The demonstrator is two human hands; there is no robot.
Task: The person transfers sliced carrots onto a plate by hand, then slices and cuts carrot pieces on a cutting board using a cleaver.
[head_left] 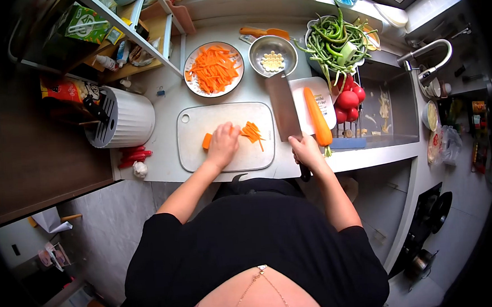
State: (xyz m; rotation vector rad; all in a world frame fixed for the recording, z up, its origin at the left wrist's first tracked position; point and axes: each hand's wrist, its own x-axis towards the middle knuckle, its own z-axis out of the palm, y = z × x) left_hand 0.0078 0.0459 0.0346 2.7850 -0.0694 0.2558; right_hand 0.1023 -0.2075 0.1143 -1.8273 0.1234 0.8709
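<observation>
On the white cutting board (201, 159), my left hand (223, 145) has its fingers bent down over carrot pieces, next to an orange carrot chunk (207, 140). Cut carrot strips (251, 132) lie just right of those fingers. My right hand (306, 151) is closed on the handle of a cleaver (284, 107), its broad blade pointing away from me between the board and a white tray (326, 104). A whole carrot (317, 117) rests on that tray. Behind the board, a plate (240, 82) holds a heap of carrot strips.
A metal bowl (289, 53) with pale slices stands behind the cleaver. Green beans (337, 38) and red tomatoes (347, 100) are beside the sink (398, 113). At left are a white knife holder (134, 118), red chillies (133, 155) and garlic (140, 169).
</observation>
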